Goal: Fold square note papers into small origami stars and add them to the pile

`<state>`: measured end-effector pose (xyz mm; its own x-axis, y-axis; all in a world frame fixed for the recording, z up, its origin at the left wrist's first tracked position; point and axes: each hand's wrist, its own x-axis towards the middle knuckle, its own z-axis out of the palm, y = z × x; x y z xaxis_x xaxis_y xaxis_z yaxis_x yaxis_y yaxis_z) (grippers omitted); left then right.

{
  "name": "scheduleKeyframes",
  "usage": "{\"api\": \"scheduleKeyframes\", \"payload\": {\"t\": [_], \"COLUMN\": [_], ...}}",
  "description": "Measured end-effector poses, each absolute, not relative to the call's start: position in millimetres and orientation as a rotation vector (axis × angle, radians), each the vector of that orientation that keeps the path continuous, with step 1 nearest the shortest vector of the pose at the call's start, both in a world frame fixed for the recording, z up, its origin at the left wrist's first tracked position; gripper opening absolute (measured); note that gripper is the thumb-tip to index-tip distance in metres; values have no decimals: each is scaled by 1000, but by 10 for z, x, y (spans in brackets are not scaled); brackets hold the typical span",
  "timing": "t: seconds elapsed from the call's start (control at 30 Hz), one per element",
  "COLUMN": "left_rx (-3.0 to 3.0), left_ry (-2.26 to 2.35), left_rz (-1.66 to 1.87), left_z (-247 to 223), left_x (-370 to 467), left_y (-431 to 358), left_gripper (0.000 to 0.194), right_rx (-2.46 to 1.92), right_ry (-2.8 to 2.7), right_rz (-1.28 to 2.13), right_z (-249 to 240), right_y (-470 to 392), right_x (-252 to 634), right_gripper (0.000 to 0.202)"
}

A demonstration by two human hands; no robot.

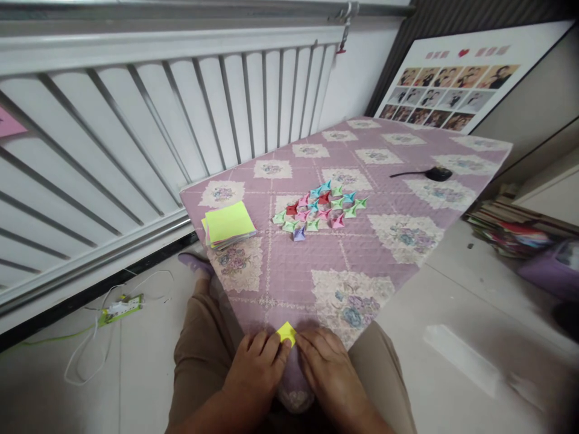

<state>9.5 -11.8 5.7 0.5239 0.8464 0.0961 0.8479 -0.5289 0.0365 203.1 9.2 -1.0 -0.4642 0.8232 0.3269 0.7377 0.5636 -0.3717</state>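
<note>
At the near corner of the table lies a small yellow paper [286, 333], folded into a diamond shape. My left hand [259, 364] has its fingers curled at the paper's left side, with the thumb pressed on its lower part. Against the right corner of the paper, my right hand [329, 366] pinches with thumb and fingertips. Part of the paper is hidden under the fingers. Farther up the table stands a cluster of several small folded paper pieces [312, 224] in green, red, pink, blue and purple. To their left rests a stack of square paper sheets [230, 224], yellow on top.
A purple flowered cloth covers the table [289, 277]. A black object with a thin handle [438, 173] lies at the right. Behind the left edge is a white radiator [199, 108]. A power strip [122, 308] with cables lies on the floor; a photo board [446, 84] leans at the back.
</note>
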Motion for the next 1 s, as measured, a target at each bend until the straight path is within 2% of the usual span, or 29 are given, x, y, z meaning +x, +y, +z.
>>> {"api": "scheduleKeyframes", "payload": {"t": [0.13, 0.3, 0.53, 0.63, 0.77, 0.9, 1.0], "left_rx": [-2703, -2682, -2836, -2793, -2782, -2773, -2780], "left_ry": [-1516, -1552, -2064, -2301, -2359, -2344, -2358], "left_rz": [-138, -165, -359, -464, -331, -238, -326], "left_z": [83, 32, 219, 338, 400, 381, 372], "left_x": [109, 107, 63, 89, 163, 214, 225], "left_y": [-116, -161, -73, 101, 305, 358, 322], "left_gripper": [35, 38, 42, 32, 13, 14, 16], "right_rx": [-1472, -1682, -1744, -1736, -1709, -1684, -1667], "right_ry": [-2194, -2248, -2222, -2217, -2200, -2186, -2194], "right_rz": [283, 519, 626, 627, 600, 583, 596], "right_z": [66, 351, 430, 422, 405, 353, 325], "right_y": [85, 316, 451, 436, 400, 371, 367], "right_x": [1924, 1828, 1791, 1798, 1815, 1840, 1863], "right_gripper": [19, 5, 4, 6, 6, 12, 20]}}
